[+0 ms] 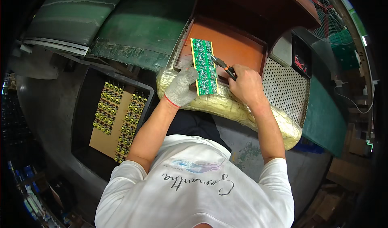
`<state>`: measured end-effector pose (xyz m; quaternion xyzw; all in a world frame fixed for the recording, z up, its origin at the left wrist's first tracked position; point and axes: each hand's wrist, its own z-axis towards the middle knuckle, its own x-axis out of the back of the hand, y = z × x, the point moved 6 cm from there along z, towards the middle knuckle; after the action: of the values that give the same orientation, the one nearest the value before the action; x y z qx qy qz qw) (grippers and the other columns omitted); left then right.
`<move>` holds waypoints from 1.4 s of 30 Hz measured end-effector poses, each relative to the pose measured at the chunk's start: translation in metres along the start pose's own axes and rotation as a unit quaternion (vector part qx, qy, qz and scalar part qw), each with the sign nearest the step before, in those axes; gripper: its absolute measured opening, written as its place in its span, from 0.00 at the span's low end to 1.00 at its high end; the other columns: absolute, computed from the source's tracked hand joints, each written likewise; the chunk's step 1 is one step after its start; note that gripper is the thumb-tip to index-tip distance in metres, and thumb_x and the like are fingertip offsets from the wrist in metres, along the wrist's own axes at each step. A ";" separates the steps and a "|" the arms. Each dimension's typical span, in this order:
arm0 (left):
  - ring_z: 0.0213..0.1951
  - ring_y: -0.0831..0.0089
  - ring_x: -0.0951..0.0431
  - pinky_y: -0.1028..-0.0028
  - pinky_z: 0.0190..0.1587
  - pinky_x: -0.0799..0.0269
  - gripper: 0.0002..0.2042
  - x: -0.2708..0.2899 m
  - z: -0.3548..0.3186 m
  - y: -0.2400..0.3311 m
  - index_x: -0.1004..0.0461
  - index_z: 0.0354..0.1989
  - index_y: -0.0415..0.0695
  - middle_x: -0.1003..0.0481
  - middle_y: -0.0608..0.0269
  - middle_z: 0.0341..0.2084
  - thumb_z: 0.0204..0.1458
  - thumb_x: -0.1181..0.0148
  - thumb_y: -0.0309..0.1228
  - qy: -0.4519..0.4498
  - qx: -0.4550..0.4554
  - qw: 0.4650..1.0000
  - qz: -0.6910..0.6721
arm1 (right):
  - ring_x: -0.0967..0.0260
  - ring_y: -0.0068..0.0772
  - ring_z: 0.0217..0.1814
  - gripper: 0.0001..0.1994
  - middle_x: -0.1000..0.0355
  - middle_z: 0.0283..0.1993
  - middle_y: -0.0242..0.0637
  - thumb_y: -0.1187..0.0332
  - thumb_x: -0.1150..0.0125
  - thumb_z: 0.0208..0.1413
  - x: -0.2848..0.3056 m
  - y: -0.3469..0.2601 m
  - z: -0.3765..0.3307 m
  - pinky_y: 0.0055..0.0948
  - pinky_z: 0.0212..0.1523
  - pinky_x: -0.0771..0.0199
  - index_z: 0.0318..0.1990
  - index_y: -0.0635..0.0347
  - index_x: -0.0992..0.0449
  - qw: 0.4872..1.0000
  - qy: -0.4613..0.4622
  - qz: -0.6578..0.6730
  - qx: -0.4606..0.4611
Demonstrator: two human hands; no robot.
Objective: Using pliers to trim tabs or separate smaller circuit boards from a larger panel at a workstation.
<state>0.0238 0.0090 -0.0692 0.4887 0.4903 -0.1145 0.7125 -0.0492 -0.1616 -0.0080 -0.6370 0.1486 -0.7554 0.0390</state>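
Observation:
A long green circuit board panel (205, 72) with yellow edge strips and rows of small components is held up in front of me. My left hand (182, 86), in a light grey knit glove with a red cuff, grips it by its left edge near the lower end. Bare, my right hand (246, 84) is closed round the handles of a pair of pliers or cutters (226, 67) with dark and orange grips. The tool's tip reaches the board's right edge in its upper half; whether the jaws are closed I cannot make out.
Behind the board lies an orange-brown tray (230, 40) under a dark red hood. A yellow wrapped roll (238, 114) runs along the bench's front edge, beside a perforated metal plate (285, 88). At left stands a black bin (81, 119) with component-filled boards (109, 107) on cardboard.

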 end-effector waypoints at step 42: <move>0.55 0.67 0.19 0.64 0.59 0.20 0.36 0.000 -0.002 -0.002 0.34 0.69 0.43 0.23 0.59 0.58 0.54 0.25 0.43 -0.020 0.023 0.999 -0.010 | 0.23 0.58 0.48 0.14 0.22 0.44 0.49 0.69 0.37 0.54 0.002 0.006 0.018 0.51 0.49 0.22 0.48 0.62 0.22 0.999 0.015 0.004 -0.051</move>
<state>0.0212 0.0092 -0.0701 0.4981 0.4777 -0.1424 0.7095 -0.0326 -0.1704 -0.0053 -0.6263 0.1906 -0.7559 0.0075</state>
